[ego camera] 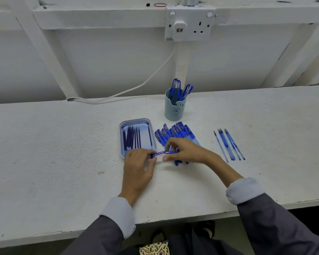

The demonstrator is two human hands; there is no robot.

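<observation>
From my remote seat I see a single blue pen [161, 153] held level between both hands, just above the white table [63, 144] and just in front of the near right corner of the tray [121, 137]. The pen is slim, deep blue, with a glossy middle that catches the light and some pale print along the barrel that is too small for me to read. It lies crosswise, one end toward each hand. The left hand [136, 168] pinches its left end with curled fingertips and thumb, and the right hand [186, 150] pinches the other end the same way, fingers bent over the barrel. Behind the right hand lies a heap of matching blue pens [175, 132], fanned out beside the tray. The tray is a shallow pale blue oblong holding a row of thin dark refills [133, 138] laid lengthwise. Further back stands a light blue cup [173, 109] with a few capped pens [177, 85] upright in it. Well to the right, a few thin translucent tubes [228, 144] lie side by side.
</observation>
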